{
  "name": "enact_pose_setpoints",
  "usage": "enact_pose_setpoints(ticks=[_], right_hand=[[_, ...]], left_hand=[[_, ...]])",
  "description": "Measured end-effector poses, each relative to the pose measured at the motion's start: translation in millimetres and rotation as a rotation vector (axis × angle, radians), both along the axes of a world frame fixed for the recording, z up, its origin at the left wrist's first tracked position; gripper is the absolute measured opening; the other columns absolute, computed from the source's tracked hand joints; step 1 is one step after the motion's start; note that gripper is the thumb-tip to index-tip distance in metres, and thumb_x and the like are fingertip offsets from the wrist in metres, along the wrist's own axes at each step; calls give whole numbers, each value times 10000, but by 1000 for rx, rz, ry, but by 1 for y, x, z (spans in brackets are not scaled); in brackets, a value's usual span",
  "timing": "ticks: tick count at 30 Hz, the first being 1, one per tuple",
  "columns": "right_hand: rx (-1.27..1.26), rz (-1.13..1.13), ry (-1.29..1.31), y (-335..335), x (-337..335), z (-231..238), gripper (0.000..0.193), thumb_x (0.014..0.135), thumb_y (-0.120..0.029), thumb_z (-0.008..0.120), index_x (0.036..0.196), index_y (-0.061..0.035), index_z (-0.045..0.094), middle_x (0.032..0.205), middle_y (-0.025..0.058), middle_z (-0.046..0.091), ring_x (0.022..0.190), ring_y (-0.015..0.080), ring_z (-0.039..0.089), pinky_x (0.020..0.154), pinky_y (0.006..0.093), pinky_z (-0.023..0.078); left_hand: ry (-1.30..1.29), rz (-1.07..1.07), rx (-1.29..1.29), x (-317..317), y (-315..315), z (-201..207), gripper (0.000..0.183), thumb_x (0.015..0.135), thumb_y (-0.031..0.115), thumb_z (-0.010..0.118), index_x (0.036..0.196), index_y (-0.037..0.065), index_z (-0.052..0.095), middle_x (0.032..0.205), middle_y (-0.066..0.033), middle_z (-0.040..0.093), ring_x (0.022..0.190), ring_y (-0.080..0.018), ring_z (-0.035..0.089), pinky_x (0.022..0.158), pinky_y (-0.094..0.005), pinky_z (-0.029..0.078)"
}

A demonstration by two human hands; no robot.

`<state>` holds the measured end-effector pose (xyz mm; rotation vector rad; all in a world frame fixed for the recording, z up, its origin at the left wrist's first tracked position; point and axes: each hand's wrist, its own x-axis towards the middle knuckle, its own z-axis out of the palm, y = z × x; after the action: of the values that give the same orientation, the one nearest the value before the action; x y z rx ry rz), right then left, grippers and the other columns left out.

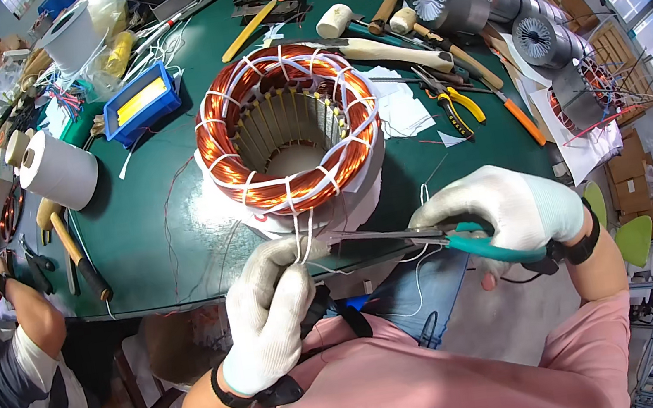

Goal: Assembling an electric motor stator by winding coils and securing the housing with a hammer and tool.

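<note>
On the green table stands a motor stator (290,130) with a ring of copper windings, tied round with white cord. From its near side two white cord ends (305,232) run down into my left hand (268,304), gloved in white and pinching them. My right hand (502,208), also gloved, grips scissors (482,245) with green handles. The scissor blades point left, toward the cord by my left fingers; whether they touch it I cannot tell. A loose length of white cord hangs below the blades over my lap.
To the left stand a white spool (59,171), a blue tray (141,105) and a hammer (79,254). Right of the stator lie pliers (453,107), mallets (390,5) and paper scraps. Metal stator cores (450,1) stand far right. A co-worker's arm (28,304) shows at left.
</note>
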<state>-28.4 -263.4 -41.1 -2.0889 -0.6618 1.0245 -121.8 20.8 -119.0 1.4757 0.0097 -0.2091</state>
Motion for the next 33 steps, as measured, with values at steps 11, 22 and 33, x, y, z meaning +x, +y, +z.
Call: enact_pose_setpoints(ticks=[11,22,33], right_hand=[[-5,107,48,41,29,2,647,666,-346,895,1184,-23,678,919,101,711,835,166,660,792,302,524],[101,144,5,39,26,-4,631,747,-358,859,1225,-11,638,940,140,717,853,200,684,776,326,532],[424,-642,-131,-40,7,-39,1054,660,-832,711,1206,63,603,913,26,628,662,21,540,549,184,449]], left_hand=[[-332,38,366,8,-6,0,260,911,-6,480,1099,-46,656,828,-170,652,627,-230,621,614,-307,497],[-797,110,712,16,-5,-10,331,732,-60,590,1048,5,661,705,-91,589,593,-299,584,562,-377,451],[-724,-226,508,-7,21,0,263,629,34,616,850,114,733,602,-24,552,492,-227,525,491,-348,412]])
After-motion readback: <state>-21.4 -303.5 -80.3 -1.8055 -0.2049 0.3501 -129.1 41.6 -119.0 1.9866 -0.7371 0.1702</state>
